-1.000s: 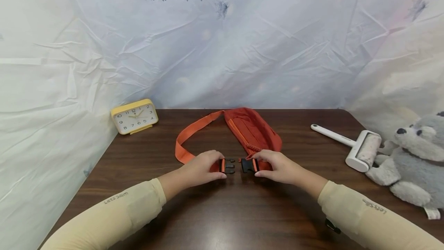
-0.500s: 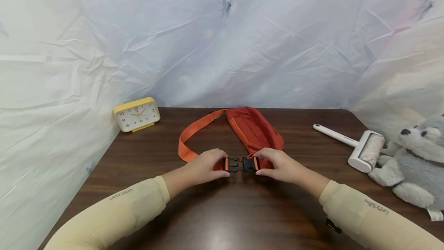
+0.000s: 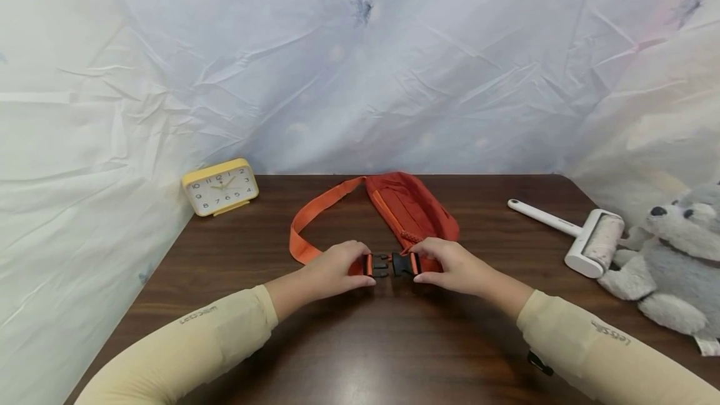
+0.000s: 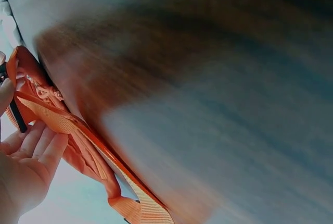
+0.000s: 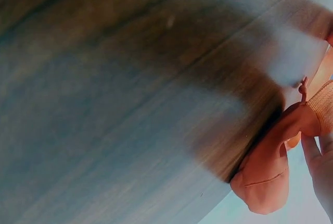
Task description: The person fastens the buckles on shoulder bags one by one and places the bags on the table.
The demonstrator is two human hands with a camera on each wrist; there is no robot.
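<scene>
A red waist bag [image 3: 415, 205] lies on the dark wood table, its orange strap [image 3: 317, 208] looping out to the left. My left hand [image 3: 334, 270] pinches the pronged half of a black buckle [image 3: 380, 265] between thumb and fingers. Facing it, the socket half [image 3: 402, 264] is pinched by my right hand [image 3: 452, 267]. A narrow gap separates the prongs from the socket. In the left wrist view the orange webbing [image 4: 57, 120] runs past the fingers of the left hand. The bag's end [image 5: 265, 182] hangs near the right hand in the right wrist view.
A yellow alarm clock [image 3: 220, 187] stands at the back left. On the right lie a white lint roller [image 3: 579, 239] and a grey plush toy [image 3: 675, 261]. A pale printed cloth [image 3: 360, 80] hangs behind the table [image 3: 360, 342].
My left hand has moved slightly right with the pronged half, narrowing the gap to the socket half. The right hand has stayed nearly in place, and the bag lies as before.
</scene>
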